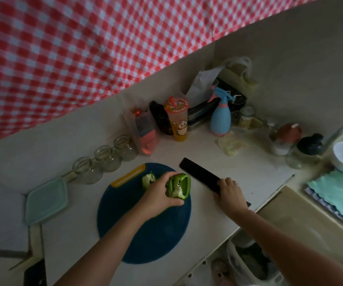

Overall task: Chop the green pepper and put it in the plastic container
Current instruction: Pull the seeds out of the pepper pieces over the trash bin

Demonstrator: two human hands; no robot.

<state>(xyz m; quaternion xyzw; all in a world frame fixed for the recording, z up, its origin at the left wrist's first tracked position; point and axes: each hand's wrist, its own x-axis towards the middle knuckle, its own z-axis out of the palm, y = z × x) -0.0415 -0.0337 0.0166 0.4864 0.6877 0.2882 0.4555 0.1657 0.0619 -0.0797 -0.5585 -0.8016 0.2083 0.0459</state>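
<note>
Head view: your left hand [160, 195] is gripping the green pepper [179, 185] over the cutting board [146, 234], right hand [231, 195] fingers [226, 182] are wrapping the knife [199, 174] on the bench [238, 162].

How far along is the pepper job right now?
Done: only the first cut; a small green pepper piece lies on the round blue cutting board. In hand: the left hand grips the hollow green pepper half; the right hand holds the black knife beside the board. Left: the chopping, then filling the pale green square plastic container, where no pepper shows.
</note>
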